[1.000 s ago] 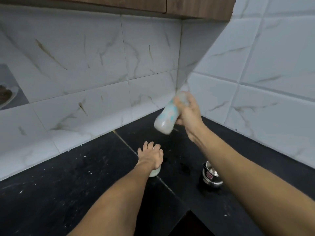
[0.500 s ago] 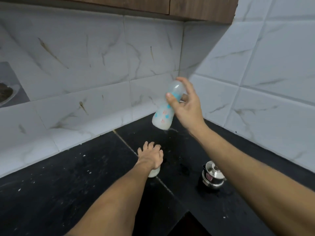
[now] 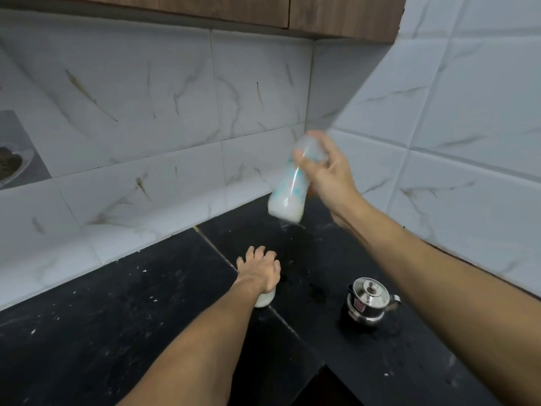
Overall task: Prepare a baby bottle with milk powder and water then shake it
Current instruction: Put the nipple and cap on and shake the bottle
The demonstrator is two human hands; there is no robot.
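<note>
At the far left edge a plate (image 3: pixel 11 165) with something dark on it sits in a wall niche, well away from the work. On the black counter (image 3: pixel 117 317) the left hand (image 3: pixel 259 272) lies palm down, fingers curled over the top of a small white container (image 3: pixel 265 300), which stands upright on the counter; whether it grips or only rests there, I cannot tell. Above and to the right, the right hand (image 3: pixel 325 171) is clamped round the upper part of the baby bottle (image 3: pixel 288 186), held in the air in the corner of the tiled walls, tilted, base down and toward the left, with white milk gathered at the bottom. The bottle is blurred, which fits shaking. Lower right, a small steel kettle (image 3: pixel 370 300) stands with its lid on, apart from both hands.

To shake well, I judge the grip should stay firm near the top with a finger pressing the cap, since a loose one would spray milk; short, brisk strokes from the wrist, clear of the walls, until no powder clumps show
</note>
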